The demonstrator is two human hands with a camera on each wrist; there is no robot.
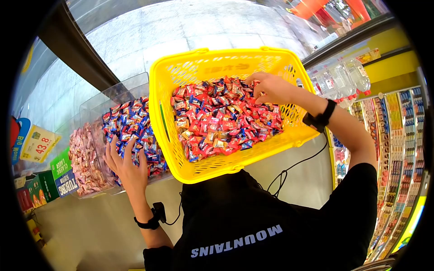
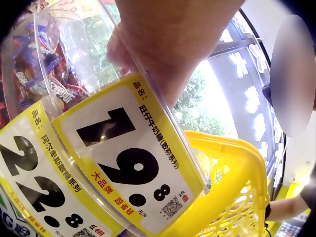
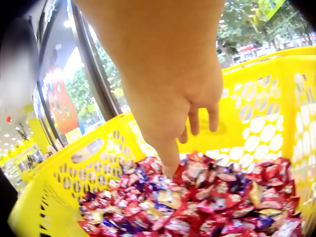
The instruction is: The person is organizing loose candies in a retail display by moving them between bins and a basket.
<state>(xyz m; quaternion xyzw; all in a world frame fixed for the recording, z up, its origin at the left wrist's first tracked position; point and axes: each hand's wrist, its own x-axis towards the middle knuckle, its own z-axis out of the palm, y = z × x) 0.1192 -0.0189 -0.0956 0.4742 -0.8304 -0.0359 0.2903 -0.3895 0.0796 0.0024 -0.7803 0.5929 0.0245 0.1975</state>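
Note:
A yellow basket (image 1: 235, 165) holds a broad heap of small wrapped candies (image 1: 221, 124), mostly red with some blue and gold. My right hand (image 1: 271, 88) reaches over the basket's far right part. In the right wrist view its thumb (image 3: 169, 160) points down at the candies (image 3: 197, 197), and the other fingers hang loosely beyond with nothing seen between them. My left hand (image 1: 129, 165) has its fingers spread over blue-and-red wrapped candies (image 1: 131, 117) in a clear bin, left of the basket. In the left wrist view, the bin's wall and price tags (image 2: 123, 153) cover most of its fingers.
Left of the blue candies stands another clear bin with pink-wrapped candies (image 1: 86, 158). Beer cartons (image 1: 63, 171) and a price sign (image 1: 40, 143) are at the far left. Water bottles (image 1: 343, 81) and stocked shelves (image 1: 391, 149) line the right. A black cable (image 1: 289, 170) hangs beside the basket.

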